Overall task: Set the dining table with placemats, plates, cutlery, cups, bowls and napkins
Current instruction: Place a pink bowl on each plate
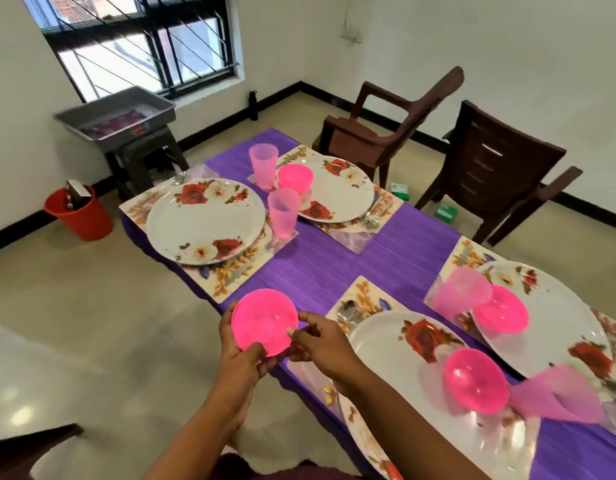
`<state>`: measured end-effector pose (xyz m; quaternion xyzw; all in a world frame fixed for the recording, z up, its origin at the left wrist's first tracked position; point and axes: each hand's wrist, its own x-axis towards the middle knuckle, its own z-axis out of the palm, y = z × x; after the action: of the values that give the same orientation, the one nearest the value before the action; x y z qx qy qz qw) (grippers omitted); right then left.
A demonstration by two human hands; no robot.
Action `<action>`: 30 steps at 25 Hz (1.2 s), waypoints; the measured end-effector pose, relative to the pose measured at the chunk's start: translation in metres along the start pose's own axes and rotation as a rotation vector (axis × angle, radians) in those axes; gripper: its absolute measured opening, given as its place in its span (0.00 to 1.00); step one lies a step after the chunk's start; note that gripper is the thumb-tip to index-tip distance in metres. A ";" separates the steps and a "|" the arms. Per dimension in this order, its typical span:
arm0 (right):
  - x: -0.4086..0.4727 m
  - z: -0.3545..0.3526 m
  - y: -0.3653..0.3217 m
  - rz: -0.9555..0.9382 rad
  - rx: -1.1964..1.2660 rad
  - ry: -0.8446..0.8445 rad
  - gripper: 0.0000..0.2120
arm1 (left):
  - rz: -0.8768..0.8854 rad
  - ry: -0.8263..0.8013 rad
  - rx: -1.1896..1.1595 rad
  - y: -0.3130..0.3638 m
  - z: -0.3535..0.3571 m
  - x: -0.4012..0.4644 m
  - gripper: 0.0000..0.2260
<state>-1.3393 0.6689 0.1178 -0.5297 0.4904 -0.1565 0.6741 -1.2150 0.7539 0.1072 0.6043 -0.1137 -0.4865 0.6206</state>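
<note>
Thing in hand: a bright pink bowl [264,322], held in the air at the near left edge of the bench [334,265], over the floor and not yet set down.
Left hand: the left hand [242,355] cups the bowl from below and behind, its fingers [226,315] curled round the far rim and the thumb lying across the near rim.
Right hand: the right hand [322,342] pinches the bowl's right rim, fingers pressed together at the edge.
Weight: likely very light; it looks like thin moulded plastic, the same as the three pink bowls already on other plates.
Stiffness: probably rigid enough to hold shape, though the rim may flex a little under a hard squeeze.
Surface: smooth and glossy, so it could slip from a loose pinch; a grip under the base is safer.
Fragility: low; a drop would more likely bounce than break.
Where to hold: by the rim with thumb inside, or cupped under the base.
Likely destination: the far left plate [206,220], the only floral plate without a bowl, with a pale pink cup [283,211] just beside it.
Caution: the cup looks easy to tip.
</note>
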 end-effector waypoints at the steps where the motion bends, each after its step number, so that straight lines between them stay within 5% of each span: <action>1: 0.016 0.013 -0.007 0.007 0.045 0.014 0.15 | -0.003 -0.021 0.006 0.011 -0.012 0.016 0.37; 7: 0.129 0.092 -0.053 0.120 0.260 0.149 0.05 | -0.038 -0.148 0.090 0.081 -0.088 0.105 0.35; 15: 0.266 0.126 -0.098 0.171 0.323 0.507 0.05 | -0.150 -0.160 0.197 0.140 -0.142 0.194 0.15; 27: 0.319 0.133 -0.092 0.267 0.351 0.695 0.03 | -0.230 -0.118 0.215 0.156 -0.176 0.232 0.12; 30: 0.320 0.136 -0.094 0.280 0.312 0.736 0.10 | -0.241 -0.114 0.202 0.157 -0.179 0.236 0.11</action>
<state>-1.0478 0.4747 0.0355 -0.2585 0.7360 -0.3145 0.5409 -0.8930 0.6618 0.0929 0.6443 -0.1241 -0.5770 0.4863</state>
